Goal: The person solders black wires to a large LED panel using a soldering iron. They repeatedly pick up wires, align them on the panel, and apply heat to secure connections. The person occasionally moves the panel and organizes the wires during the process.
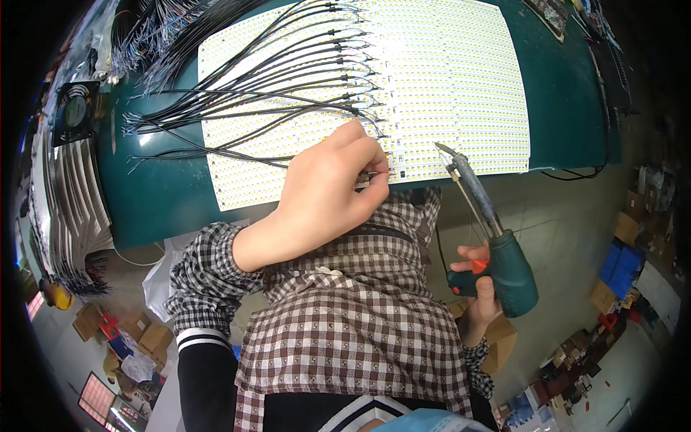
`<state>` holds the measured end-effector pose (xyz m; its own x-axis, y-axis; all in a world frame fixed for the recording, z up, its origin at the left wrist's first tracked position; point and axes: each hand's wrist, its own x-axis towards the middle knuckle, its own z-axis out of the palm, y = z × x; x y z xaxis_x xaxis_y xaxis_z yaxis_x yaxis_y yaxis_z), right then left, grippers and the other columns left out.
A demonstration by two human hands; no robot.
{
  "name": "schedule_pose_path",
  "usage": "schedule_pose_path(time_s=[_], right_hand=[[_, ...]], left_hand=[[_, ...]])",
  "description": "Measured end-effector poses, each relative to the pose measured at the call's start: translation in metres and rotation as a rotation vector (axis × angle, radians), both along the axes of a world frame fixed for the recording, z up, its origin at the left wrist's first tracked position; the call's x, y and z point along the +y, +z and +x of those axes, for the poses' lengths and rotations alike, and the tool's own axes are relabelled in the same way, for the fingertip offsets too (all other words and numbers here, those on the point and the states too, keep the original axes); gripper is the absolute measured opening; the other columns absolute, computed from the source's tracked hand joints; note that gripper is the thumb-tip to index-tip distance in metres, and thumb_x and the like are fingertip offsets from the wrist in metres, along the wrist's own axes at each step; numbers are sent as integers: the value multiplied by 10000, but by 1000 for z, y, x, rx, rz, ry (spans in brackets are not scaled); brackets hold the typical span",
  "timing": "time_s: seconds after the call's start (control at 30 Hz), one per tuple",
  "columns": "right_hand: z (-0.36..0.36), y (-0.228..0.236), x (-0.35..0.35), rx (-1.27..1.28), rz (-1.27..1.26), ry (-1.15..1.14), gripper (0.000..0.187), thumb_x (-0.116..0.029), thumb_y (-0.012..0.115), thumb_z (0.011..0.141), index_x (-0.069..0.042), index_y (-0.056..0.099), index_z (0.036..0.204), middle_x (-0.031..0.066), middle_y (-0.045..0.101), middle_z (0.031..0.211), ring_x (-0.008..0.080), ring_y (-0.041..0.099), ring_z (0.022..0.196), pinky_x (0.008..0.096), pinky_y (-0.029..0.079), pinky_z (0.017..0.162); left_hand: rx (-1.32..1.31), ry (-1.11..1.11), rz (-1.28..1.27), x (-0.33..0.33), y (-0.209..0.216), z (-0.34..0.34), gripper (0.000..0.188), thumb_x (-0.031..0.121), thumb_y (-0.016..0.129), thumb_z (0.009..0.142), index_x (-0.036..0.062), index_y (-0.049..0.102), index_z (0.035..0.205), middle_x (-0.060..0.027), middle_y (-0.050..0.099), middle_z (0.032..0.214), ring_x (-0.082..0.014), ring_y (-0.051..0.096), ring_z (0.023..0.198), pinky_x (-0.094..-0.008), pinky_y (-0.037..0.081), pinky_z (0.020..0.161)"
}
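A large white LED panel [461,86] lies on the green table, covered in rows of small yellow chips. Black cables [288,79] cross its left half, and their thin ends meet a line of contacts near the middle. My left hand [327,183] is closed in a pinch over the panel's near edge. One black cable runs beneath it towards the fingertips, which mostly hide the cable's end. In my right hand [479,284] is a green soldering gun [515,277] with a red trigger. Its metal tip points up and left, beside the panel's near edge.
Bundles of loose cables [162,43] lie at the far left of the green table [151,209]. A black fan [75,111] and a stack of white panels [72,194] stand along the left side. A dark cord [576,175] hangs by the right edge. Boxes [155,338] are on the floor.
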<state>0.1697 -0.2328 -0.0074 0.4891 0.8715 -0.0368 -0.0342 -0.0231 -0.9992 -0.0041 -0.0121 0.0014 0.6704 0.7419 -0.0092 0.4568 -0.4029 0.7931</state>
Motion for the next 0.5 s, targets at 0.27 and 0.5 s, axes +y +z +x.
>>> schedule_pose_path(time_s=[0.27,0.5], right_hand=[[-6,6,-1,8,-69,0,590,-287,565,914,161,428,1273,208,613,1018,312,656,905,331,599,661],[-8,10,-3,47,-122,48,592,-319,584,914,159,451,1237,196,618,968,271,653,837,350,572,694]], left_hand=[[-2,54,34,0,-4,3,67,27,670,720,30,617,760,-62,541,726,-177,559,600,-288,443,541],[0,49,55,2,-4,4,71,32,673,721,28,612,757,-62,534,722,-183,569,613,-292,454,551]])
